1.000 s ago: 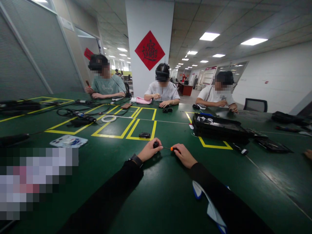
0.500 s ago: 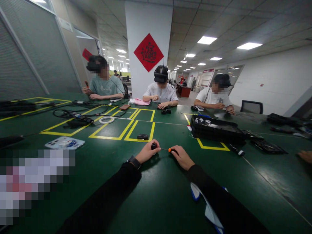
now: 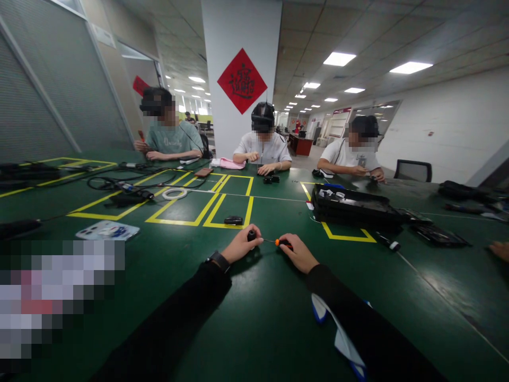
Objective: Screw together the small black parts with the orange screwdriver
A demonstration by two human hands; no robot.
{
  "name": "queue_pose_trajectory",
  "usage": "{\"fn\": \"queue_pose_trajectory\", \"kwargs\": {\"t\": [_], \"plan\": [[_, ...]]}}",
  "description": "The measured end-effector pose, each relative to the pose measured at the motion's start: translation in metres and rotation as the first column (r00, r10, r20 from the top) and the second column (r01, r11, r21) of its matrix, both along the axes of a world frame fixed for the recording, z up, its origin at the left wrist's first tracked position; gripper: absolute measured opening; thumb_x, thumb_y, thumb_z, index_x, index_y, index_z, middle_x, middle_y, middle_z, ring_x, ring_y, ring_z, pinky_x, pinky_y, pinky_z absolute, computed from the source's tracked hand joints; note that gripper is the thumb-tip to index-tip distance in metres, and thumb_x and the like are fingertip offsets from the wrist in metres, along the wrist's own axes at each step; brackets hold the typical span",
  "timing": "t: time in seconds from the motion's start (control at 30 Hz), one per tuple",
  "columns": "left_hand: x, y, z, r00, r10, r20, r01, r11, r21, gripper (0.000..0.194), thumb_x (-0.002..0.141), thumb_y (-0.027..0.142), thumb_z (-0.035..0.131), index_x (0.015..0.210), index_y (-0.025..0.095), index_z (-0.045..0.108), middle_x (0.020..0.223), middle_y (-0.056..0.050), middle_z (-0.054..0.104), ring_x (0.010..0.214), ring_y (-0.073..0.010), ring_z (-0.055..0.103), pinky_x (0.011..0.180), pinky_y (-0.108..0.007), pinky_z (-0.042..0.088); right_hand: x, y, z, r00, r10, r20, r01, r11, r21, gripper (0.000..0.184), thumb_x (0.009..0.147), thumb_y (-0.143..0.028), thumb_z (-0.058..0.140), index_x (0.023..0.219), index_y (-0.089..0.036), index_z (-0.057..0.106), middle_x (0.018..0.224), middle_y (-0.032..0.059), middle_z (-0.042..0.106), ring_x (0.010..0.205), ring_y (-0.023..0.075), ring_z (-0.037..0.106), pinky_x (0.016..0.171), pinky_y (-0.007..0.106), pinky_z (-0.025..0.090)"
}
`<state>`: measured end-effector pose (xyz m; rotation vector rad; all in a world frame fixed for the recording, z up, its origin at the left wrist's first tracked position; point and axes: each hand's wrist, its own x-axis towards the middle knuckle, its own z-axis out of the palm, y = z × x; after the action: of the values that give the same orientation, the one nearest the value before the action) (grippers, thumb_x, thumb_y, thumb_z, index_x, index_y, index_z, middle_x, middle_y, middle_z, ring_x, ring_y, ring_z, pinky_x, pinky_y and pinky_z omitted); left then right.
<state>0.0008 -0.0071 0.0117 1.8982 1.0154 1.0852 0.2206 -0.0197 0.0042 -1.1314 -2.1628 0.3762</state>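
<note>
Near the middle of the table, my left hand (image 3: 237,246) is closed around a small black cylindrical part (image 3: 251,235), whose rounded end shows above the fingers. My right hand (image 3: 301,254) grips a screwdriver (image 3: 277,242) with an orange and black handle. Its thin shaft points left and reaches my left fingertips; whether the tip touches the black part is hidden. Just beyond my left hand, a black cylindrical piece (image 3: 233,220) lies inside a yellow-taped rectangle.
A black open case (image 3: 353,207) with small white items stands to the right. At left are a phone (image 3: 107,231), black cables (image 3: 119,193) and a white ring (image 3: 174,194). Blue-and-white material (image 3: 345,345) lies by my right forearm. Several people sit around the green table (image 3: 254,329).
The view has shifted slightly. My right fingers have eased on the screwdriver, so more of its handle shows. My left hand keeps its hold on the black part.
</note>
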Motion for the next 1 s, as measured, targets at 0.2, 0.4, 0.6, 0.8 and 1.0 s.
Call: {"fn": "queue_pose_trajectory", "kwargs": {"t": [0.2, 0.4, 0.6, 0.8, 1.0], "plan": [[-0.0001, -0.0014, 0.0019, 1.0, 0.016, -0.006, -0.015, 1.0, 0.015, 0.017, 0.072, 0.031, 0.056, 0.081, 0.017, 0.052, 0.074, 0.001, 0.053, 0.067, -0.0108, 0.048, 0.065, -0.024, 0.04, 0.0006, -0.0011, 0.003, 1.0, 0.019, 0.0, -0.019, 1.0, -0.014, 0.018, 0.082, -0.018, 0.044, 0.095, -0.019, 0.055, 0.091, 0.0042, 0.057, 0.087, 0.0174, 0.048, 0.08, 0.032, 0.037], [-0.0008, 0.0004, -0.0008, 1.0, 0.019, -0.008, -0.019, 1.0, 0.009, 0.018, 0.071, 0.032, 0.056, 0.081, 0.017, 0.052, 0.074, 0.001, 0.053, 0.066, -0.0106, 0.049, 0.065, -0.024, 0.04, 0.0014, -0.0003, 0.0005, 1.0, 0.013, -0.01, -0.014, 1.0, -0.016, 0.021, 0.081, -0.016, 0.043, 0.098, -0.018, 0.055, 0.093, 0.0043, 0.057, 0.088, 0.0173, 0.049, 0.081, 0.032, 0.037], [-0.0015, 0.0022, -0.0026, 1.0, 0.008, -0.004, -0.008, 1.0, 0.014, 0.019, 0.072, 0.033, 0.056, 0.081, 0.017, 0.052, 0.074, 0.001, 0.053, 0.065, -0.0101, 0.049, 0.064, -0.023, 0.04, 0.0022, 0.0031, -0.0019, 1.0, -0.005, -0.019, 0.005, 1.0, 0.009, 0.023, 0.083, -0.015, 0.037, 0.095, -0.018, 0.057, 0.093, 0.0053, 0.056, 0.091, 0.0167, 0.048, 0.085, 0.033, 0.036], [-0.0006, 0.0021, -0.0023, 1.0, -0.009, 0.0, 0.009, 1.0, 0.018, 0.02, 0.072, 0.033, 0.056, 0.081, 0.017, 0.051, 0.074, 0.002, 0.052, 0.063, -0.0096, 0.048, 0.062, -0.023, 0.039, 0.0029, 0.0005, -0.0005, 0.998, -0.009, -0.055, 0.009, 1.0, 0.004, 0.017, 0.078, -0.015, 0.046, 0.093, -0.017, 0.055, 0.091, 0.0048, 0.055, 0.088, 0.0164, 0.048, 0.081, 0.032, 0.038], [-0.0004, 0.0016, -0.0024, 1.0, -0.001, 0.011, 0.0, 0.999, 0.05, 0.019, 0.072, 0.032, 0.055, 0.081, 0.017, 0.051, 0.074, 0.002, 0.052, 0.066, -0.0098, 0.048, 0.064, -0.023, 0.039, 0.0012, 0.0011, -0.0021, 0.997, -0.027, -0.065, 0.025, 0.999, -0.041, 0.019, 0.079, -0.019, 0.047, 0.096, -0.017, 0.056, 0.092, 0.005, 0.056, 0.089, 0.0163, 0.048, 0.081, 0.031, 0.038]]}}
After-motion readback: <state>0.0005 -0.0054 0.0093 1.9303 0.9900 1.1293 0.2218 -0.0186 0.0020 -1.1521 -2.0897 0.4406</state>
